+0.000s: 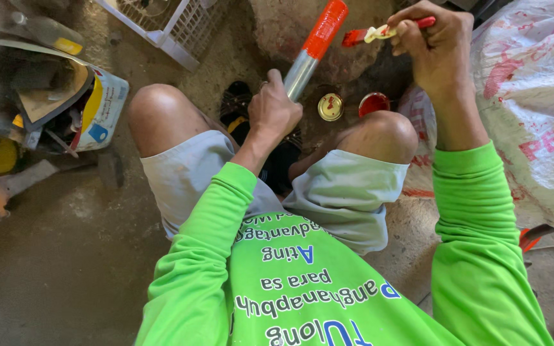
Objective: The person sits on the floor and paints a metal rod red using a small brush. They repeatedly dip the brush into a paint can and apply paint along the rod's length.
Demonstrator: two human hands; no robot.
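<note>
My left hand (274, 112) is clenched low on the pipe (312, 48), tilted above my knees, its top freshly red. My right hand (434, 45) pinches the loaded brush (379, 32) beside it; drips could hit my shorts (347, 192), or my knee could tip the open paint can (374, 102).

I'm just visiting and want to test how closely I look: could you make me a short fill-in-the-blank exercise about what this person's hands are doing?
1. The left hand grips a metal pipe whose upper end is painted ____.
2. The right hand holds a small ____ with a red handle.
3. The open paint can on the ground sits beside the person's ____ knee.
4. The person's long sleeves are bright ____.

Missing words: red; paintbrush; right; green
</note>
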